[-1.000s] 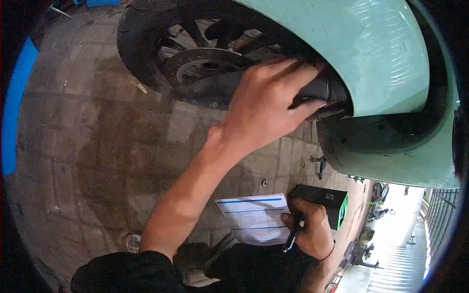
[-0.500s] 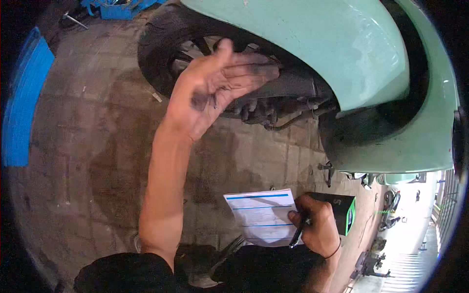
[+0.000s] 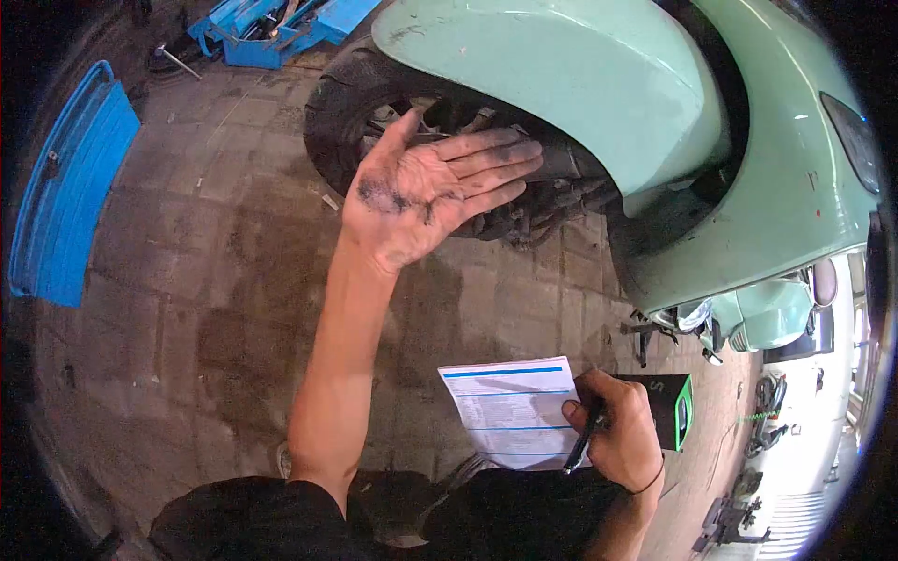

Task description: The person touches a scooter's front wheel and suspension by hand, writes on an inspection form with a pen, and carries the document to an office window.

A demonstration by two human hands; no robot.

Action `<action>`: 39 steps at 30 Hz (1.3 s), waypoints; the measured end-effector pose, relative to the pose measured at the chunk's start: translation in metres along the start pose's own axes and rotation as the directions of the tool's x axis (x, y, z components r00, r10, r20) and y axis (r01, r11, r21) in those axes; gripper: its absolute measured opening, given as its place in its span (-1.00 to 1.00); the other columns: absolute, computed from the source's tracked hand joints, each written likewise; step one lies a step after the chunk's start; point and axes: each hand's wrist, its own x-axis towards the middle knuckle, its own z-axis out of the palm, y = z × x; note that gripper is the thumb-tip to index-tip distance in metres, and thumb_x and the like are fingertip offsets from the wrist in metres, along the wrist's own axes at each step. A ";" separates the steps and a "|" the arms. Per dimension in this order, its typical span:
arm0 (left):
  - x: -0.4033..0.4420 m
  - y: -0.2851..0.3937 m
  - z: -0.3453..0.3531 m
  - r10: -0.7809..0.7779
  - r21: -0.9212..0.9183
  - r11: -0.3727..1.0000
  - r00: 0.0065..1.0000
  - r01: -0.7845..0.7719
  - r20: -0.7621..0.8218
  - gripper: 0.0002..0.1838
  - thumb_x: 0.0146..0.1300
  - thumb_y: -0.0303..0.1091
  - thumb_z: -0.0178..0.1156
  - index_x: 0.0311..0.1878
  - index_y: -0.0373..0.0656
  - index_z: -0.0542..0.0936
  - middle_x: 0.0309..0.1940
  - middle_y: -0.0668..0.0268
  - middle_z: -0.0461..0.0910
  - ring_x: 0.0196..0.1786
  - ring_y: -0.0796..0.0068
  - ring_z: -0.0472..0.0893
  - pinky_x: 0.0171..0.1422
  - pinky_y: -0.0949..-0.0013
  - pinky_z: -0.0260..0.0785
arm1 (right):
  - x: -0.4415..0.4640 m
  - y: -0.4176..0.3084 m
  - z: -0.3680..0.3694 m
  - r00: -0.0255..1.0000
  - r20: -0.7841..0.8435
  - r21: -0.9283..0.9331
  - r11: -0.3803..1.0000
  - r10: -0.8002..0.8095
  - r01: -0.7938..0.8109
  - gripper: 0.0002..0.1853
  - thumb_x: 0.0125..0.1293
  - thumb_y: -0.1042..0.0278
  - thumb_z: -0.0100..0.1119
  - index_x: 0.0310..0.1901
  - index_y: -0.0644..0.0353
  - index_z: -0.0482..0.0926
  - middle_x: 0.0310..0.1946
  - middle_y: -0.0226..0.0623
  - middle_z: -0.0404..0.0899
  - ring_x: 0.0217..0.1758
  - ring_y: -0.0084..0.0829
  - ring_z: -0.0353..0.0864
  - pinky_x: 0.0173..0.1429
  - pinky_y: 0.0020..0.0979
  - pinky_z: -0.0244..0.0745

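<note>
My left hand (image 3: 426, 192) is held palm up with its fingers stretched out and nothing in it. Dark smudges mark the palm and fingertips. Behind it are the black tyre (image 3: 332, 122) and the pale green fender (image 3: 571, 70) of a scooter. At the lower right, my right hand (image 3: 622, 425) is closed round a dark pen (image 3: 582, 447) and also grips the edge of a printed paper (image 3: 514, 411). The paper has blue lines and faces up.
A black and green box (image 3: 669, 407) lies beside my right hand. An open blue toolbox (image 3: 271, 33) is at the top, with a blue tray (image 3: 75, 187) at the left. Another green scooter (image 3: 767, 313) stands at the right.
My left hand has come away from the wheel area under the fender and turned palm up. The view has shifted, showing more of the toolbox. My right hand still holds the pen and paper.
</note>
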 end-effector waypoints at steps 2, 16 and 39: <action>0.000 -0.002 0.001 0.008 -0.009 1.000 1.000 -0.008 0.011 -0.07 0.57 0.18 -0.21 0.52 -0.69 0.12 0.56 -0.44 0.09 0.67 -0.27 0.08 0.75 -0.12 -0.15 | -0.004 -0.001 0.000 1.000 -0.011 0.000 1.000 0.000 0.000 -0.83 0.21 0.48 0.38 -0.17 0.26 0.65 -0.30 0.10 0.71 -0.17 0.19 0.72 -0.13 -0.07 0.58; 0.042 -0.055 -0.004 0.353 0.694 -0.715 0.809 -0.091 0.470 -0.51 0.30 -0.23 0.36 0.24 -0.26 0.61 0.18 0.02 0.56 0.25 -0.06 0.49 0.36 -0.01 0.31 | -0.015 -0.004 -0.001 1.000 0.004 0.016 1.000 0.010 -0.010 -0.82 0.22 0.49 0.36 -0.16 0.31 0.63 -0.31 0.12 0.69 -0.18 0.21 0.70 -0.14 -0.06 0.55; 0.100 -0.105 -0.020 0.527 0.661 -0.751 0.607 0.004 0.595 -0.56 0.15 -0.09 0.46 0.09 -0.01 0.72 0.09 0.29 0.66 0.25 -0.06 0.39 0.18 -0.20 0.21 | -0.003 0.006 0.009 0.999 0.043 -0.005 1.000 0.002 -0.002 -0.83 0.20 0.49 0.38 -0.18 0.29 0.65 -0.31 0.10 0.70 -0.21 0.19 0.71 -0.17 -0.08 0.56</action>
